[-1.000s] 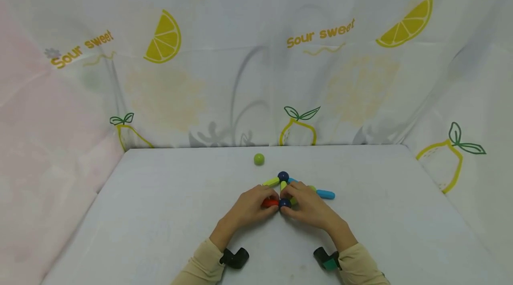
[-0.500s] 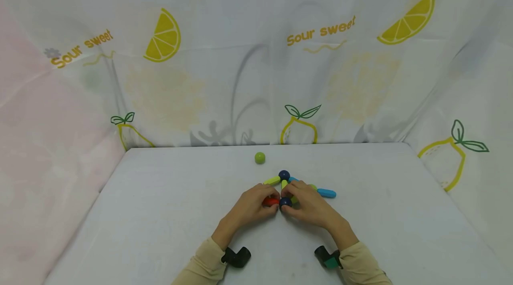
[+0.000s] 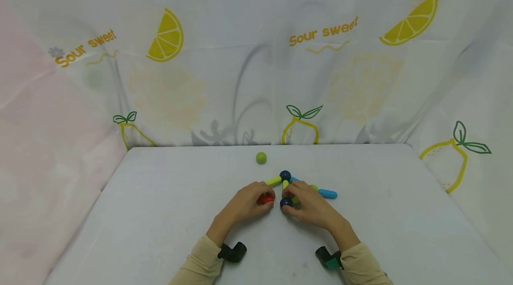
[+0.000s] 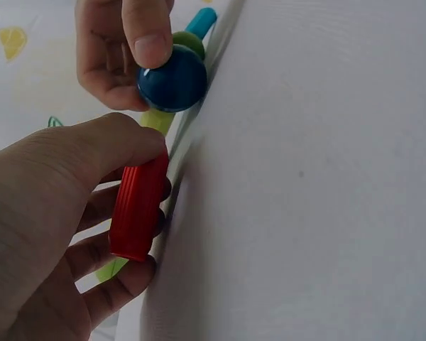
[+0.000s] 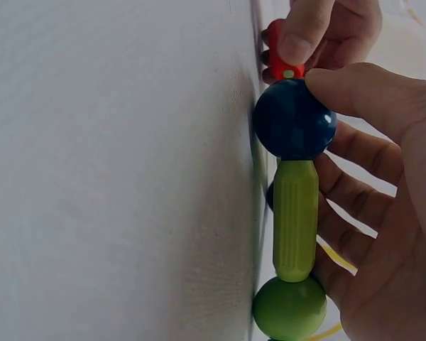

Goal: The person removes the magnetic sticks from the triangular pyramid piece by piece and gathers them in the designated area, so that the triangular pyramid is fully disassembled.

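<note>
My left hand (image 3: 247, 202) grips a ridged red stick (image 4: 140, 206) between thumb and fingers, a little left of a dark blue ball (image 5: 295, 118). My right hand (image 3: 312, 207) pinches that ball with the thumb on its near side. A yellow-green stick (image 5: 296, 220) joins the ball to a green ball (image 5: 290, 309) on the right. Beyond the hands, a second dark blue ball (image 3: 285, 175) bears a yellow-green stick (image 3: 274, 181) to the left, another toward the near ball and a blue stick to the right, partly hidden by my right hand.
A loose green ball (image 3: 261, 157) lies near the back of the white table (image 3: 180, 213). A blue stick (image 3: 328, 193) sticks out to the right past my right hand. A cloth with lemon prints (image 3: 224, 62) hangs behind the table.
My left hand has drawn the red stick leftward, so a gap now shows between it and the near dark blue ball. The right hand keeps its hold with hardly any movement.
</note>
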A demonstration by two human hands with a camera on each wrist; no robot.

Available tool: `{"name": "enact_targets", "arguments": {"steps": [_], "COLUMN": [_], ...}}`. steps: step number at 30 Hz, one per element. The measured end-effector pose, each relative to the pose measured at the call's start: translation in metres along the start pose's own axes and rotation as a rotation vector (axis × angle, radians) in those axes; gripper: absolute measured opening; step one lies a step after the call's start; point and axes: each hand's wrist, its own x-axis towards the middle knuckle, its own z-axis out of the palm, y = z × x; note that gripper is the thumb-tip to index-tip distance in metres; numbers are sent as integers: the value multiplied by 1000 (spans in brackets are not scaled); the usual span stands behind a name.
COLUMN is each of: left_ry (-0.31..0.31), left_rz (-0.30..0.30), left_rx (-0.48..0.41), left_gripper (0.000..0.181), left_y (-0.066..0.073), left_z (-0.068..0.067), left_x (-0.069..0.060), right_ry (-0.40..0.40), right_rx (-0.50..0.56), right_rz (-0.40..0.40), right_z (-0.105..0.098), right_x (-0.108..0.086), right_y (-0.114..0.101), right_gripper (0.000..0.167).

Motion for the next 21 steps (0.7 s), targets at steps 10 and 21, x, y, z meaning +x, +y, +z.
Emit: {"name": "enact_targets", "arguments": {"steps": [10, 21], "left_ry": [1, 23], "left_rz": [6, -54], "left_rx": [-9, -11], "left_gripper": [13, 15], "left_y": [-11, -28], "left_z": [-9, -17], "left_x": [-4, -8], "right_ry": [-5, -10], "right_rx": [4, -2], "right_rz": [8, 13], "right_z": [-1, -2], "right_x": [0, 0], "right_y": [-1, -1], "right_gripper": [24, 24]}}
